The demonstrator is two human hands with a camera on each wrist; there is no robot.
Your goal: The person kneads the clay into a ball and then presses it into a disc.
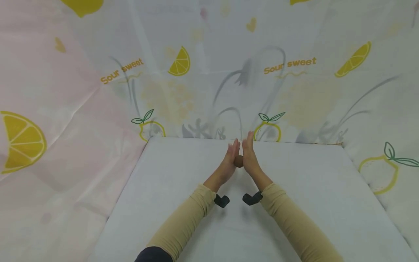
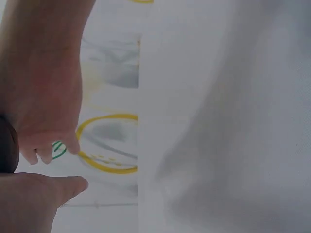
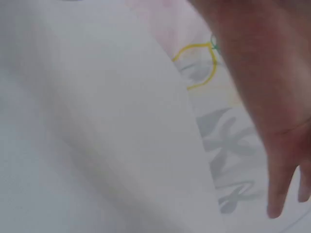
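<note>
Both hands are raised over the white table with palms facing each other and fingers straight. Between them sits a small, smooth brown ball point(image 1: 239, 161). The left hand point(image 1: 227, 163) has its palm against one side of the ball, while the right hand point(image 1: 250, 159) flanks it on the other side. In the left wrist view, the dark ball point(image 2: 8, 145) shows at the left edge, between the left hand point(image 2: 36, 201) and the right hand point(image 2: 46, 97). The right wrist view shows the left hand point(image 3: 289, 131), blurred; the ball is not visible there.
The white tabletop point(image 1: 314, 203) stretches under both forearms. A lemon-print cloth point(image 1: 209, 65) hangs behind and along the sides. Black wrist-worn pieces point(image 1: 222, 201) stick inward below each hand.
</note>
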